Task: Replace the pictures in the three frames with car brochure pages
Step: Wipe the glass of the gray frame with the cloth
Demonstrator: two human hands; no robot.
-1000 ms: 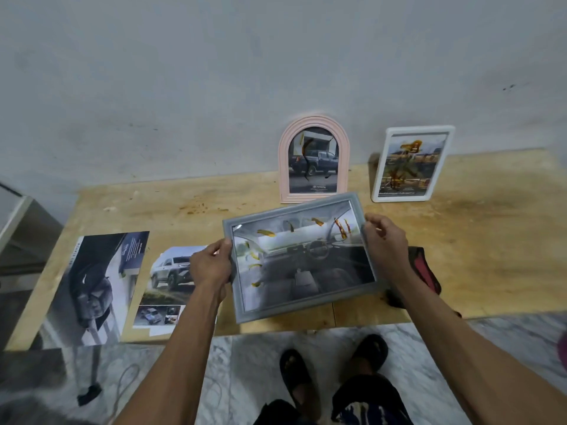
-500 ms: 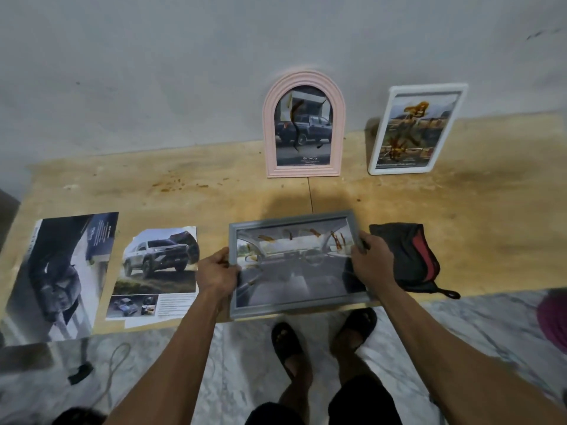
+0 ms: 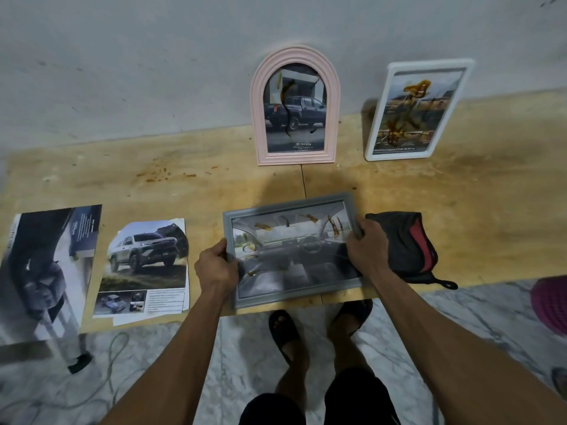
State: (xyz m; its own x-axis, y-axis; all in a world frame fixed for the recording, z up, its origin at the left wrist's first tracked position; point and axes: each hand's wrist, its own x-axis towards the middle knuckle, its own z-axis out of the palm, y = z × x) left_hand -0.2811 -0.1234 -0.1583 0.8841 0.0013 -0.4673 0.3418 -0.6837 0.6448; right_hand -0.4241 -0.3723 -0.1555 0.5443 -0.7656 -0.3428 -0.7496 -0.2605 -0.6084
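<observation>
Head view: grey frame (image 3: 293,250) low over the near edge of the worktop (image 3: 491,191), landscape, car-interior brochure page showing behind brown-smeared glass; resting on the wood or just above it, cannot tell. Left hand (image 3: 216,269) curled round the frame's left edge, thumb on the front; right hand (image 3: 366,246) pinching the upper right corner and side. Further back, leaning upright on the wall: pink arched frame (image 3: 295,107) with a dark pickup page, and just right of it a white frame (image 3: 418,110) with a golden landscape page, both glasses marked with brown streaks. Left of the grey frame, flat on the worktop: loose page with a silver SUV (image 3: 144,268), then a larger dark brochure sheet (image 3: 46,268) overhanging the near edge. Black-and-red pouch (image 3: 405,245) just beside the right hand. Judged as the last step: all three frames apparently filled, third one in hand for placing. Next move likely calls for standing it against the wall, probably in the free stretch left of the pink frame, with a steady two-sided hold and a slight backward lean so it does not slide flat.
</observation>
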